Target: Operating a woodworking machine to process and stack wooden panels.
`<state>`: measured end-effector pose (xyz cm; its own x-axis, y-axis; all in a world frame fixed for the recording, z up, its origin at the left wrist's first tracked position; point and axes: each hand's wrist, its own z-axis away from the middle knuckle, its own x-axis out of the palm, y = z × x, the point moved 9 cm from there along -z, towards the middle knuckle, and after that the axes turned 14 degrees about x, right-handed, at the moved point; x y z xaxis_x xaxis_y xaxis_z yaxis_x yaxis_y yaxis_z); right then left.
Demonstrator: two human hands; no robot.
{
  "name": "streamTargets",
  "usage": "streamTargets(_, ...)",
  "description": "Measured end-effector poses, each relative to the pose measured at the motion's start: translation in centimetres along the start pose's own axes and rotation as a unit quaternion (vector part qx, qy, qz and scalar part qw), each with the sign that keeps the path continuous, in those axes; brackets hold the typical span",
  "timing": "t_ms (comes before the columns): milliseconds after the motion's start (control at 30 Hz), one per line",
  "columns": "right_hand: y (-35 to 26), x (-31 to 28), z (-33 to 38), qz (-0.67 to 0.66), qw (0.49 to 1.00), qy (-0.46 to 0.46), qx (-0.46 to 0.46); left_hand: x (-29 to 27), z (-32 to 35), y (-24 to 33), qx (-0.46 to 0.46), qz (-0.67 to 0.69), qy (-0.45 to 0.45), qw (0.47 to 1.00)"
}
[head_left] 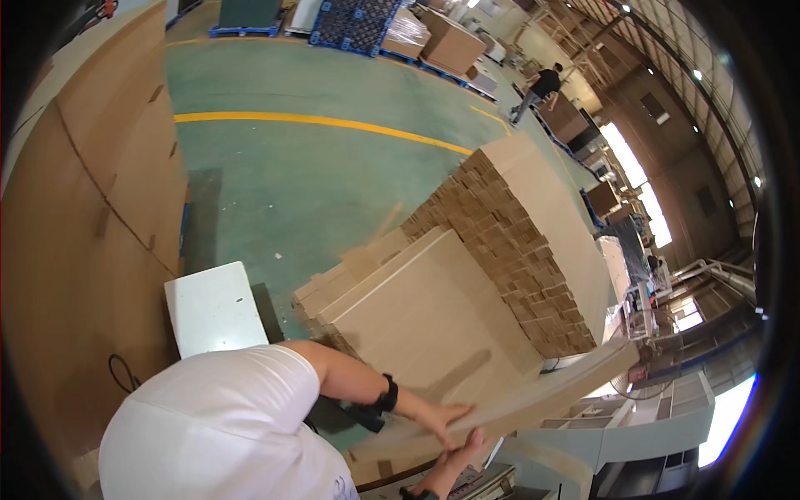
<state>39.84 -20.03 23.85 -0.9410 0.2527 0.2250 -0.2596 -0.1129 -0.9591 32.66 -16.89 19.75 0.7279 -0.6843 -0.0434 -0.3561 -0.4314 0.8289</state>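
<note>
My left hand (442,414), with a black band on its wrist, lies on top of a long flat cardboard sheet (567,383). My right hand (468,447) comes up from the lower edge and grips the same sheet from below. The sheet stretches to the right, tilted, over the edge of a low stack of flat cardboard sheets (433,325). My white-sleeved shoulder fills the lower left.
A taller stack of folded cardboard (517,217) stands behind the low one. A white box (212,304) and a large cardboard wall (92,208) are on the left. A yellow line (333,122) crosses the green floor. A person in black (542,87) walks far off near blue pallets (350,21).
</note>
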Motion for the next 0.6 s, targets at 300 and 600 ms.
streamTargets(300,10.5,23.2,-5.5,-0.056,0.970,-0.152,0.182,-23.0,9.5,10.0,-0.085,-0.105,0.072,0.988)
streamTargets(600,24.6,34.4,-9.3,-0.085,0.919,-0.229,0.309,-33.3,21.9,0.8,-0.203,0.000,0.174,0.964)
